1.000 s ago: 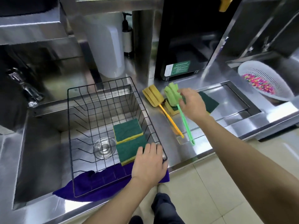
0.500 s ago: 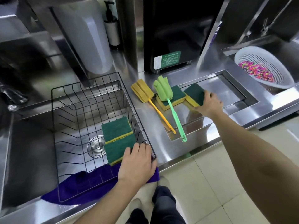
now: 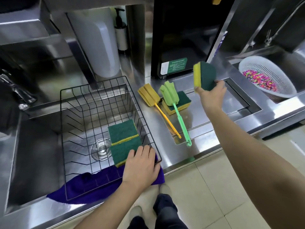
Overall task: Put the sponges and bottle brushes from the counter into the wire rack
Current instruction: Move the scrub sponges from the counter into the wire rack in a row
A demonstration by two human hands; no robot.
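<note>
A black wire rack (image 3: 79,113) sits over the sink, with two green-and-yellow sponges (image 3: 123,132) lying in its right side. My left hand (image 3: 142,164) grips the rack's near right corner. My right hand (image 3: 212,94) holds a green-and-yellow sponge (image 3: 204,75) upright in the air above the counter. On the counter lie a yellow bottle brush (image 3: 149,96), a green bottle brush (image 3: 170,95) and another sponge (image 3: 183,101) partly under the green brush head.
A purple cloth (image 3: 92,184) lies under the rack's front edge. A white colander (image 3: 267,76) of coloured bits stands at the right. A black appliance (image 3: 181,38), a white jug (image 3: 99,40) and a pump bottle (image 3: 121,33) stand behind. A recessed tray (image 3: 239,100) is cut into the counter.
My right hand has picked the sponge up off the counter and raised it upright. My left hand has stayed on the rack's corner.
</note>
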